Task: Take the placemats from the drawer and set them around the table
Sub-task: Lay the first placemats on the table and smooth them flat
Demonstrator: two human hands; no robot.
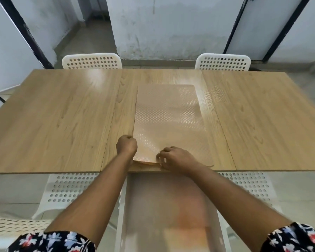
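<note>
A stack of tan placemats with a shiny dotted pattern lies lengthwise on the middle of the wooden table, reaching from the near edge toward the far side. My left hand grips the stack's left edge near the front corner. My right hand rests on the near end with curled fingers pinching the top mat's edge, which lifts slightly from the ones below. Under the table's near edge a white drawer stands pulled out.
Two white perforated chairs stand at the far side. Two more chairs are tucked in on the near side, flanking the drawer. Another white chair edge shows at lower left. Walls and dark door frames lie behind.
</note>
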